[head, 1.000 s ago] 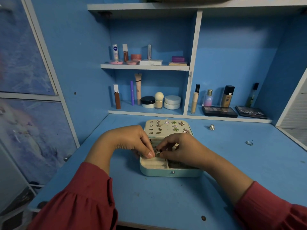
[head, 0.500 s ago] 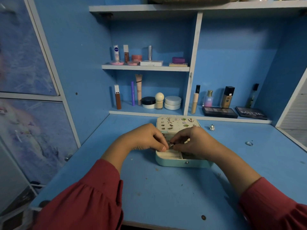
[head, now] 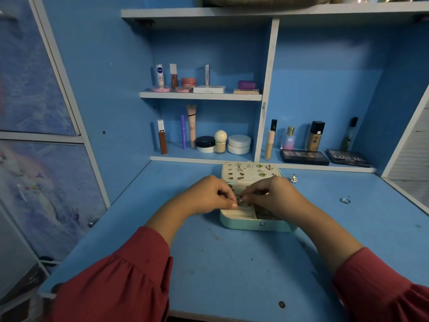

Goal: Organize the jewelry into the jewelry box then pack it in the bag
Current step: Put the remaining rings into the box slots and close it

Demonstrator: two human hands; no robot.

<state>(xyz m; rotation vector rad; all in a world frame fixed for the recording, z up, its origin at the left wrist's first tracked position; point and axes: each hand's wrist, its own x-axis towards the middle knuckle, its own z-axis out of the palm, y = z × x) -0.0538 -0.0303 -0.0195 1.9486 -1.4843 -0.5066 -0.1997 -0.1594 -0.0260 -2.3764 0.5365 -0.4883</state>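
A home dressing corner, by the look of it: a blue table (head: 232, 263) with built-in shelves (head: 200, 96) holding makeup tubes (head: 192, 125), cream jars (head: 239, 144), foundation bottles (head: 315, 135) and eyeshadow palettes (head: 304, 157); an open jewelry box (head: 255, 223) lies below them.

1 jewelry box (head: 255, 225), 2 hands, 2 loose pcs, 2 palettes

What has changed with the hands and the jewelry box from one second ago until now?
Very little. Both hands still meet over the open jewelry box, the left hand and right hand pinching a small piece of jewelry between their fingertips as before. The view itself shifted, so the box only appears displaced. The two loose pieces on the desk stayed put.
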